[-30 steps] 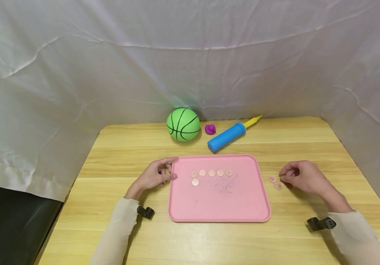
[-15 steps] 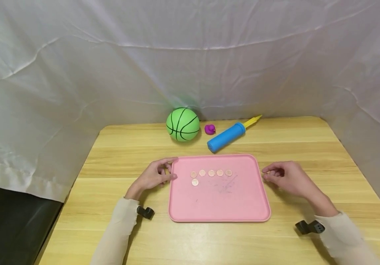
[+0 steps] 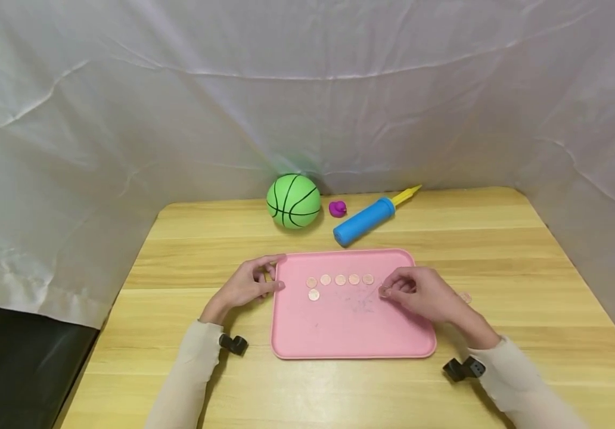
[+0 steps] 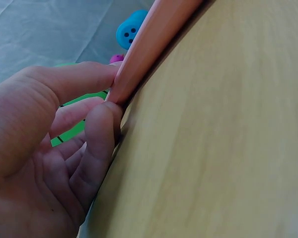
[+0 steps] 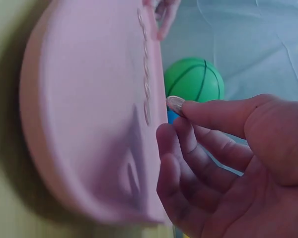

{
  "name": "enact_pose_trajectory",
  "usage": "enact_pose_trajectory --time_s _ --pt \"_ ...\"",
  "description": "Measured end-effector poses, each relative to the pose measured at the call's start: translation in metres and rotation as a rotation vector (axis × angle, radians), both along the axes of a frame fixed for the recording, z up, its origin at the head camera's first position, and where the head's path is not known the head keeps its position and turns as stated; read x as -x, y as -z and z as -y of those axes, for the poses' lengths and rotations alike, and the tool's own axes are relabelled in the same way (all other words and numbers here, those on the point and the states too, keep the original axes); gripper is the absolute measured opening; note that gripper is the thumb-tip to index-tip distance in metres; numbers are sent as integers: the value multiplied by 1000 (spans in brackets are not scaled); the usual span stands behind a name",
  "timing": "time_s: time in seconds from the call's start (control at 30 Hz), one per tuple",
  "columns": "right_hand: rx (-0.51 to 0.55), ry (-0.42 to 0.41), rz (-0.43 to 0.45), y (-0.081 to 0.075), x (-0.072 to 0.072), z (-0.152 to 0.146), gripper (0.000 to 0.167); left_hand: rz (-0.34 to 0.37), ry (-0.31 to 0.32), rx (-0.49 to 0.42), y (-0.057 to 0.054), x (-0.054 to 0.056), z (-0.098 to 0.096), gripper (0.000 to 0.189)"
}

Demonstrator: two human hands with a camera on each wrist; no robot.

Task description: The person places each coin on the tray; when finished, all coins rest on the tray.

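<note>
My left hand (image 3: 245, 284) grips the left rim of the pink tray (image 3: 356, 339), the thumb on its edge and fingers along the outside. In the left wrist view, thumb and fingers pinch that rim (image 4: 144, 49). Over the right part of the tray, my right hand (image 3: 422, 292) pinches a copper-coloured coin (image 5: 176, 104) between thumb and fingers. Several coins lie in a row across the tray's upper half, with the rightmost coin (image 3: 367, 279) near my right fingertips. A single coin (image 3: 314, 295) sits below the row's left end.
Another coin (image 3: 465, 297) on the wooden table (image 3: 334, 393) is partly hidden by my right wrist. Behind the tray are a green ball (image 3: 294, 201), a purple rubber duck (image 3: 337, 208) and a blue hand pump (image 3: 363, 221) with a yellow nozzle. A grey curtain (image 3: 307, 89) hangs at the back.
My right hand has picked up a coin from the table beside the tray and carried it left over the tray. The left hand has stayed on the rim.
</note>
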State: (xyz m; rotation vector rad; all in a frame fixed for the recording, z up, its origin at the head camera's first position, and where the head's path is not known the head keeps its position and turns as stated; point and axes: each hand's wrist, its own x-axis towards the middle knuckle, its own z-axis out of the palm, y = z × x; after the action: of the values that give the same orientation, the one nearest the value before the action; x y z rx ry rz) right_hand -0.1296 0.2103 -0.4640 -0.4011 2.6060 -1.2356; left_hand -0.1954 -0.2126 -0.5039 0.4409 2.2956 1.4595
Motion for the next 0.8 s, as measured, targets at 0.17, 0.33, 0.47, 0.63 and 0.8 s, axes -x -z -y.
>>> enact_pose_trajectory --time_s 0.17,0.33,0.47,0.63,0.8 --pt "9 -35 -14 4 3 18 4 -1 -3 1 -2 0 0 70" --pt "40 -64 -16 11 8 36 5 0 0 4 0 1 0 70" --pt "61 -82 12 16 11 50 5 3 2 5 1 0 -1 70" --pt "80 -91 53 18 15 66 6 0 0 9 0 -1 0 70" --pt "58 -98 74 14 19 82 9 -9 -3 11 -1 -1 0 70"
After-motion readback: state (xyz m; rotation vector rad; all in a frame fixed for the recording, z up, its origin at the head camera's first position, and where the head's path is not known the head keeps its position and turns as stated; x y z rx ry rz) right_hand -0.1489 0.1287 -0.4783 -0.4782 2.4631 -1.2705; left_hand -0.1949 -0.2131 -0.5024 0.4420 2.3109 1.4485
